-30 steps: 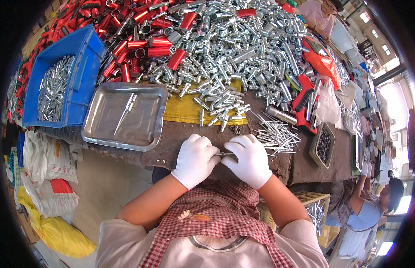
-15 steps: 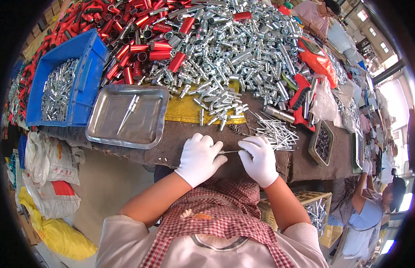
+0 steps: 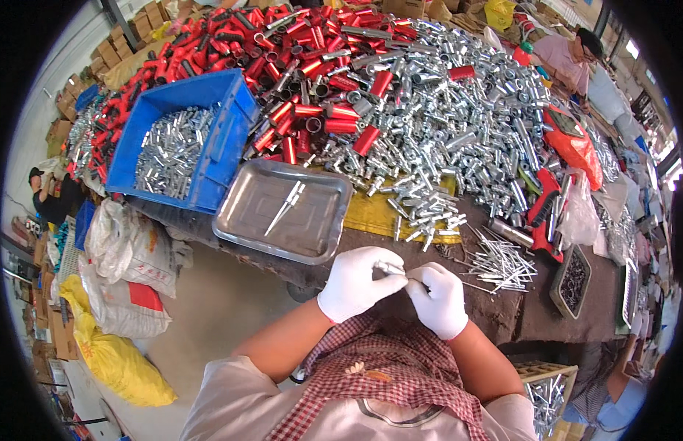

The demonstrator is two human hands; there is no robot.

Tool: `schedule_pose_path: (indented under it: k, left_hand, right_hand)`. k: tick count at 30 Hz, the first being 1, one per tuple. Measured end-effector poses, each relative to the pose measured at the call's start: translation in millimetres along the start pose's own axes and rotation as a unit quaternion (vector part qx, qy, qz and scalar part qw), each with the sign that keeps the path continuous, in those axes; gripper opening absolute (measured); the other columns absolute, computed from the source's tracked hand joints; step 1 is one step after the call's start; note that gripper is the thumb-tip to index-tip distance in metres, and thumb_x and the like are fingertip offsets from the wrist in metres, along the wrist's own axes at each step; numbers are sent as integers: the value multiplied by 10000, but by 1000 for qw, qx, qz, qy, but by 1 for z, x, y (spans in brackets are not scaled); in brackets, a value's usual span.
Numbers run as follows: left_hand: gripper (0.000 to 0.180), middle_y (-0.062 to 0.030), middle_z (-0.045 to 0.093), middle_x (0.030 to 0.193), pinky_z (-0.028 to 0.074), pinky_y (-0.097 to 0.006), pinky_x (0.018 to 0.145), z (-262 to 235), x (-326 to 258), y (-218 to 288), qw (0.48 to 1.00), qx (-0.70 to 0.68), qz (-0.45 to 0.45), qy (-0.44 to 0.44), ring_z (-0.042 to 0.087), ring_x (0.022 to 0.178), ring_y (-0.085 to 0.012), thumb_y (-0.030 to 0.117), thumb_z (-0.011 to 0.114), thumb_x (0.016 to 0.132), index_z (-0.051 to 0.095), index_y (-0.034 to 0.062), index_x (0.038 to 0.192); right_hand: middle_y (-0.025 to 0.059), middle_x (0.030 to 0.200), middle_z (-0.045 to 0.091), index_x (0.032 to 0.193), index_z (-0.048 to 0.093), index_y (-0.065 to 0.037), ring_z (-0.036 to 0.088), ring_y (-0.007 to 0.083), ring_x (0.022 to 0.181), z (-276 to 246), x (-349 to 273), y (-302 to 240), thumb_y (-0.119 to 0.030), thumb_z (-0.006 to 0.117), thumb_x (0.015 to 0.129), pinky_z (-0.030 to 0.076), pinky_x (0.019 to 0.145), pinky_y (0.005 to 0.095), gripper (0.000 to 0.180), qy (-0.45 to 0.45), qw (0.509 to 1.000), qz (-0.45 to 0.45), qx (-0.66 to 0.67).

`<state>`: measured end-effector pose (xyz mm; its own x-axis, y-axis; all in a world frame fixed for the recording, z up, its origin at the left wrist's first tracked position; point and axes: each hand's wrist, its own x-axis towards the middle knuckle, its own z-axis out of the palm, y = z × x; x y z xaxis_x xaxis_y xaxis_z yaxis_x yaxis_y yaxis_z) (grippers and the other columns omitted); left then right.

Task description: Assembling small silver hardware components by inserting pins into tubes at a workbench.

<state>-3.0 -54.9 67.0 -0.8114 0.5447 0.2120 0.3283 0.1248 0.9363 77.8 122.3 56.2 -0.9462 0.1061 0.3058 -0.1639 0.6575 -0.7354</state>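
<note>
Both my hands wear white gloves and meet above the table's near edge. My left hand [image 3: 358,288] is closed around a small silver metal cylinder [image 3: 389,268], which shows between thumb and fingers. My right hand [image 3: 440,301] pinches at the cylinder's right end; what its fingertips hold is hidden. Just beyond the right hand lies a heap of thin metal rods [image 3: 503,261]. A pile of short silver metal fittings [image 3: 422,202] rests partly on a yellow cloth [image 3: 371,213]. Left of my hands, a metal tray [image 3: 242,234] holds slender silver rods with thicker ends [image 3: 285,207].
A blue bin [image 3: 235,125] of silver parts stands at the left, beside red tubes [image 3: 341,126] and a large heap of metal parts [image 3: 466,110]. At the right sits a small tray [image 3: 571,283] of dark bits. Co-workers are at the far right; sacks [image 3: 124,360] stand at lower left.
The thin rod stretched between my hands is no longer visible. A silver cylinder now shows in my left hand, and my hands are closer together. The view has swung left.
</note>
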Motion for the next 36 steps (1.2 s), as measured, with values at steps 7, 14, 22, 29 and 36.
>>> schedule_pose_path:
  k: [7, 14, 22, 29, 36]
  left_hand:
    - [195, -12, 663, 913, 484, -232, 679, -78, 30, 3, 988, 38, -3, 152, 595, 783, -74, 122, 597, 939, 658, 21, 1094]
    - [262, -208, 695, 797, 505, -414, 713, -204, 87, -65, 903, 383, -193, 9, 641, 692, -331, 245, 691, 837, 726, -13, 873]
    - [293, -176, 724, 770, 534, -377, 687, -184, 95, -91, 910, 276, -308, 6, 693, 688, -238, 246, 784, 804, 755, -28, 903]
    - [275, -188, 687, 858, 510, -484, 744, -108, 90, -54, 873, 465, 14, 151, 668, 819, -371, 301, 688, 879, 690, 31, 925]
    - [419, -273, 694, 1000, 532, -502, 862, 12, 104, -13, 888, 430, -127, -102, 684, 955, -418, 263, 661, 870, 563, -37, 1145]
  right_hand:
    - [143, 887, 674, 1088, 714, -48, 681, 308, 768, 13, 11, -11, -116, 720, 843, 546, 701, 378, 254, -81, 992, -22, 90]
    - [126, 905, 692, 1055, 720, -14, 678, 241, 741, -25, -12, 13, -82, 711, 833, 543, 694, 326, 232, -23, 995, 77, 66]
    - [157, 947, 698, 1043, 715, 11, 693, 276, 826, -68, -33, 43, -63, 692, 835, 540, 737, 327, 222, 60, 990, 127, 3]
    - [141, 874, 670, 981, 701, 6, 652, 292, 774, -111, -35, 70, -38, 663, 844, 512, 710, 356, 149, 177, 969, 93, -144]
    - [79, 1011, 689, 964, 740, -97, 628, 322, 971, -117, 25, 102, -155, 735, 763, 528, 829, 424, 209, 84, 936, -44, -338]
